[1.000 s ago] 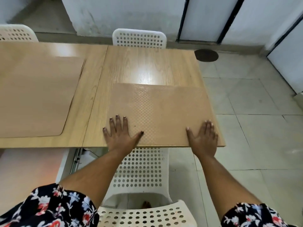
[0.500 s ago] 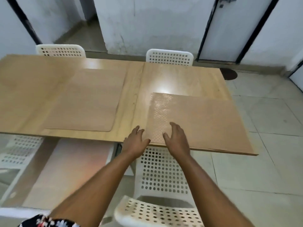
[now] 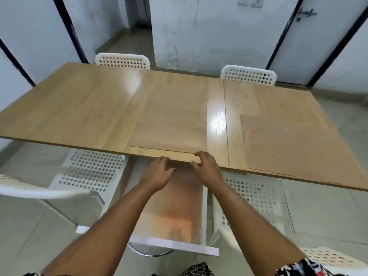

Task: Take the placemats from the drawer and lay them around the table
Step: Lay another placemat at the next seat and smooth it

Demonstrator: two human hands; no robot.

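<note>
Landmark: the drawer (image 3: pixel 175 216), pulled out from under the near edge of the desk (image 3: pixel 79 108).

Step in hand (judgement): fetching another placemat. Both hands sit at the desk's near edge, directly above the back of the open drawer.

- Left hand (image 3: pixel 157 174): just above the drawer, knuckles up, fingers curled toward the desk edge. Whether they grip anything cannot be told.
- Right hand (image 3: pixel 207 168): just right of the left hand, fingers bent over the desk edge, thumb below. Nothing clearly held; the blur leaves this uncertain.
- Middle placemat (image 3: pixel 171 118): flat on the desk, straight beyond the drawer, its near edge close to both hands.
- Right placemat (image 3: pixel 294 144): flat on the desk, beyond and to the right of the drawer, near the desk's corner.
- Drawer contents: a pale tan, smooth surface fills the inside; whether this is a stack of placemats or the drawer's bare bottom cannot be told.
- Chairs (image 3: pixel 93 168): white, perforated, one on each side of the drawer, two more across the desk.

Next move (judgement): reach down into the drawer, pinch one placemat's edge, and lift it clear without dragging others. The desk left of the drawer has no placemat.
</note>
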